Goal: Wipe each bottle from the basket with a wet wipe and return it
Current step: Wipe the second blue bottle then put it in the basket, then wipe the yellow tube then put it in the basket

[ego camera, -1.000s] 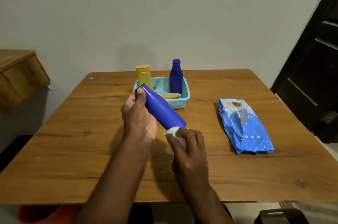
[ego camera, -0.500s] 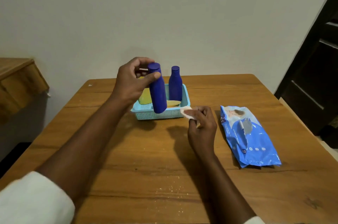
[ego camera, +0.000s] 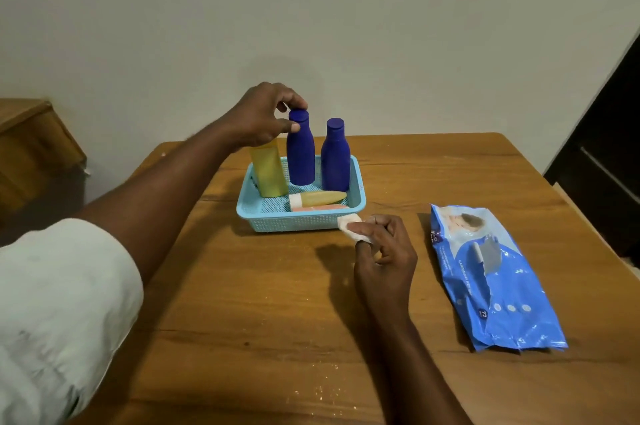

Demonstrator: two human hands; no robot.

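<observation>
Pinching a folded wet wipe (ego camera: pixel 350 225) between thumb and fingertips, the right hand (ego camera: pixel 384 256) is hovering over the wooden table (ego camera: pixel 263 327) just in front of the light-blue plastic basket (ego camera: pixel 298 222), the wipe nearly touching its near rim; the blue wet-wipe pack (ego camera: pixel 491 275) is lying flat just to the right of that hand. Farther back, the left hand (ego camera: pixel 263 118) is gripping the cap of a dark blue bottle (ego camera: pixel 300 152) from above with curled fingers and thumb, the bottle standing upright in the basket and hanging directly below the grip. Beside it a second dark blue bottle (ego camera: pixel 335 156) is standing to the right and a yellow bottle (ego camera: pixel 269 170) to the left, partly hidden by the hand, while a small yellow tube (ego camera: pixel 317 198) and an orange item (ego camera: pixel 320 207) are lying at the front. Judged as the return step: seating the base flat and checking that it is stable before loosening the fingers should keep the neighbours standing, and the wipe should be kept ready for the next bottle.
</observation>
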